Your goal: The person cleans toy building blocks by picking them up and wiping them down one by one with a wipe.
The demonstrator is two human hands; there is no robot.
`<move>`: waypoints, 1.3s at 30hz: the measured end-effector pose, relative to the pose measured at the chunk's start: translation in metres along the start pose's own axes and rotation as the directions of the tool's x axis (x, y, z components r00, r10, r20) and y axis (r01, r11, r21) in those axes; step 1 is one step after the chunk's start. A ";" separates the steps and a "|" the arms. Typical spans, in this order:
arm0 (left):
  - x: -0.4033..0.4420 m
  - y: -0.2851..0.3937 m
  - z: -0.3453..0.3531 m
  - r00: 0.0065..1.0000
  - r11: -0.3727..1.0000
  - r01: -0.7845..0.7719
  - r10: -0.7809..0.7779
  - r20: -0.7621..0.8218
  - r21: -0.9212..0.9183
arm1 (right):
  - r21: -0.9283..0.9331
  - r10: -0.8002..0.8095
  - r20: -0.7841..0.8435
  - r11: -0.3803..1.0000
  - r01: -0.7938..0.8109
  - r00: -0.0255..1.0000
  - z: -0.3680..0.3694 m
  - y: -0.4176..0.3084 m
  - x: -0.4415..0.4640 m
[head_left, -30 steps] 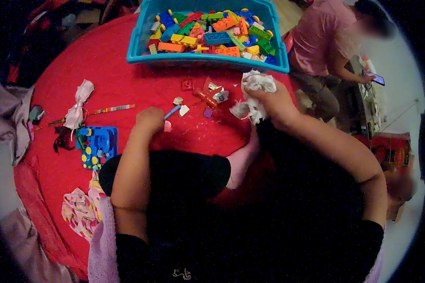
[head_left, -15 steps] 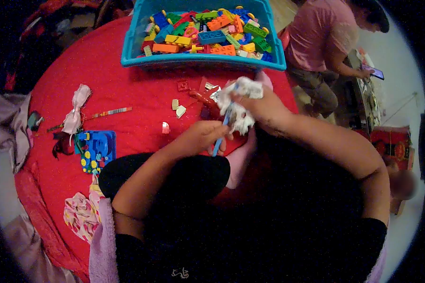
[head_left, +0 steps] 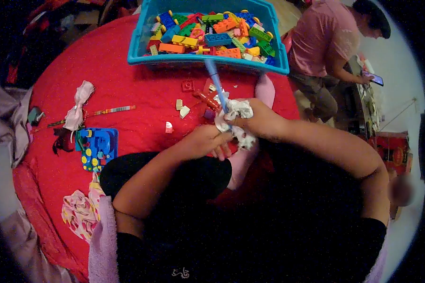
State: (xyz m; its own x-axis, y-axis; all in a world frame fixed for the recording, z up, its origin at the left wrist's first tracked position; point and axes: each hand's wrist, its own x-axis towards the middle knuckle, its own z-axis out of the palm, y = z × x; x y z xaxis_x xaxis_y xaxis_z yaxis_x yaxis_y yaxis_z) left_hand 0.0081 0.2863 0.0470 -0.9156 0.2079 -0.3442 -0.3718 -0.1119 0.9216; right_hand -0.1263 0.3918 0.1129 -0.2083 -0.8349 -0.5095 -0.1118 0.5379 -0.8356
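Note:
My right hand (head_left: 259, 118) is closed on a crumpled white tissue (head_left: 242, 109), which is wrapped around a slim translucent blue stick (head_left: 216, 81). The stick slants up and left toward the bin, and its lower end goes into the tissue. Just below, my left hand (head_left: 205, 141) has curled fingers, its thumb against the tissue's lower side; what it pinches is hidden. Beyond the hands lie a dark red glossy piece (head_left: 206, 100), a flat red brick (head_left: 188, 85) and two cream bricks (head_left: 184, 112). A small red-and-white piece (head_left: 168, 127) sits left of them.
A turquoise bin (head_left: 208, 60) of colourful building bricks stands at the far edge of the red cloth (head_left: 141, 94). On the left are a blue toy board (head_left: 101, 145), a pink bow (head_left: 78, 106), a striped strip (head_left: 114, 110) and patterned fabric (head_left: 80, 214). A person (head_left: 318, 42) holds a phone (head_left: 373, 78).
The blue stick, which pointed down through my left hand, now sticks up above the tissue. My right hand and the tissue have come slightly lower. The view has shifted a little.

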 end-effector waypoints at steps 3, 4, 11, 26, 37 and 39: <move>0.003 -0.030 -0.018 0.993 0.861 0.026 0.035 -0.109 0.508 | -0.055 0.167 -0.001 0.984 -0.167 0.986 -0.008 -0.004 0.001; 0.002 -0.034 -0.028 0.966 0.618 0.056 0.164 -0.198 0.784 | -0.056 0.265 -0.024 0.962 -0.266 0.964 -0.012 -0.003 0.001; 0.006 -0.056 -0.083 0.690 0.441 0.459 0.369 -0.623 0.771 | 0.493 0.112 -0.410 0.862 0.117 0.905 -0.039 -0.001 0.013; 0.003 0.010 -0.030 0.624 0.849 -0.129 0.472 -0.623 0.513 | 0.282 -0.076 -0.410 0.937 0.205 0.909 -0.022 0.011 0.000; -0.007 0.016 -0.003 0.561 0.770 -0.219 0.602 -0.569 0.599 | -0.255 -0.417 -0.132 0.891 0.376 0.899 0.003 -0.006 -0.007; -0.008 0.016 0.000 0.559 0.754 -0.217 0.617 -0.554 0.620 | -0.288 -0.413 -0.120 0.885 0.366 0.903 0.003 -0.004 -0.007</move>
State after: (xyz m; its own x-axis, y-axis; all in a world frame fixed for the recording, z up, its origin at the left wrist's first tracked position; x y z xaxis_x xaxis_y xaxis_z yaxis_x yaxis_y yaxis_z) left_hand 0.0097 0.2824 0.0645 -0.8257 -0.4916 0.2767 0.0135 0.4731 0.8809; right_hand -0.1217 0.3947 0.1195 -0.2581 -0.9619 -0.0906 -0.4554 0.2038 -0.8666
